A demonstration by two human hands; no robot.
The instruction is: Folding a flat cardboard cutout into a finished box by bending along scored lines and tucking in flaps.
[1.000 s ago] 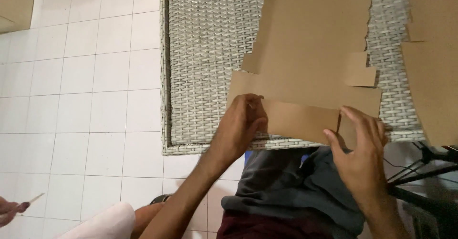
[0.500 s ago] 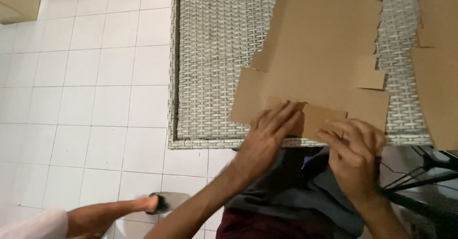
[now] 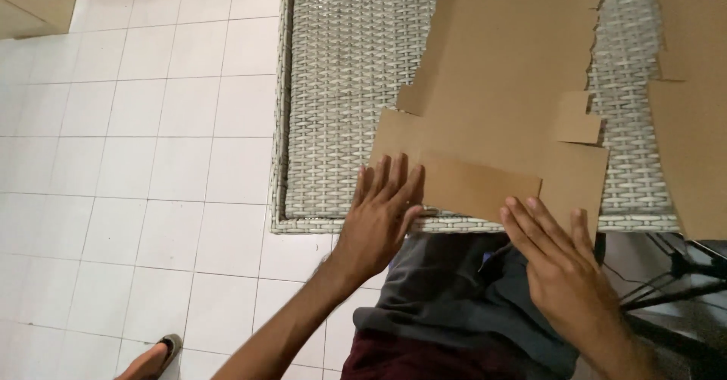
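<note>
Pressing flat with fingers spread, the left hand (image 3: pixel 382 213) and right hand (image 3: pixel 560 262) hold down the near folded flap of a flat brown cardboard box blank (image 3: pixel 500 115) on the grey woven wicker worktop (image 3: pixel 341 84).

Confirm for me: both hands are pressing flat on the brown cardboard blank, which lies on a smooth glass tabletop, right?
Not quite. Both the left hand and the right hand press flat on the cardboard blank, but the head view shows it lying on a grey woven wicker tabletop, not glass.
</note>
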